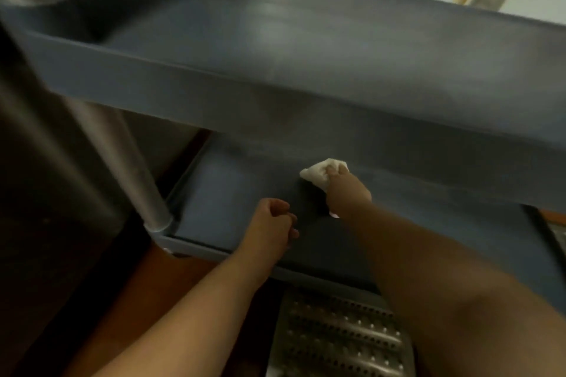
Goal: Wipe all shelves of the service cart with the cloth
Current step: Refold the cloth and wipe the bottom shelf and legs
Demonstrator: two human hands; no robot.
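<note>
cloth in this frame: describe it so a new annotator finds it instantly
Start at the dark blue-grey service cart and drop below its upper shelf to the lower shelf. There the right hand grips a small crumpled cloth against the surface. It is the only white thing on the cart.

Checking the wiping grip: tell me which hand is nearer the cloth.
Right. The right hand grips the cloth on the lower shelf; the left hand hovers apart, nearer the shelf's front edge.

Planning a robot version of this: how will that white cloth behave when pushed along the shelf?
The cloth is bunched in the right hand, so probably soft and floppy. It looks light and will likely crumple rather than slide flat across the lower shelf.
</note>
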